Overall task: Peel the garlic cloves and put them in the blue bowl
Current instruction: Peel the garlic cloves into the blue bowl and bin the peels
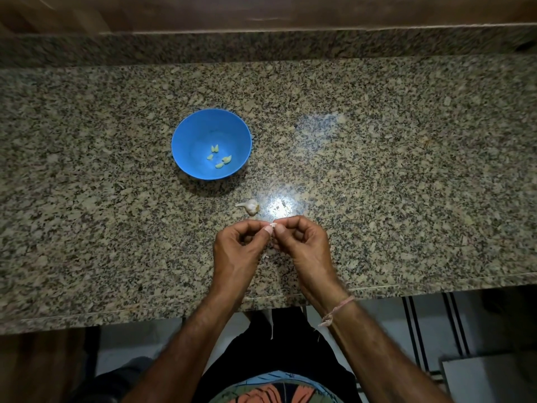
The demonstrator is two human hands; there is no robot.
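Step in hand: peeling one clove. The left hand (239,245) and right hand (302,242) meet fingertip to fingertip above the near part of the granite desk (377,170), both pinching a small pale garlic clove (273,226) between thumbs and forefingers. The other fingers are curled in toward the palms. The clove is mostly covered by the nails, so whether the skin is half off or only started, I cannot tell. A thin pale scrap (265,256) shows below the hands, probably loose skin (too small to be sure).

The rest of the garlic head (250,206) lies on the desk just beyond the hands, between them and the blue bowl (189,135), touching neither. It looks partly broken down, with a papery tail pointing left.

The bowl stands upright further back and a bit to the left, well apart from the hands. Inside it: a handful of yellowish peeled cloves (219,157), five or so, scattered loosely on the bottom toward the near-right side. Nothing else is in it.

Progress judgement: mid-task, with several cloves done and more on the head.

Next move likely calls for stripping the last skin with the nails, then one hand carrying the bare clove forward-left over the bowl rim and letting go, with the skin kept out of the bowl.
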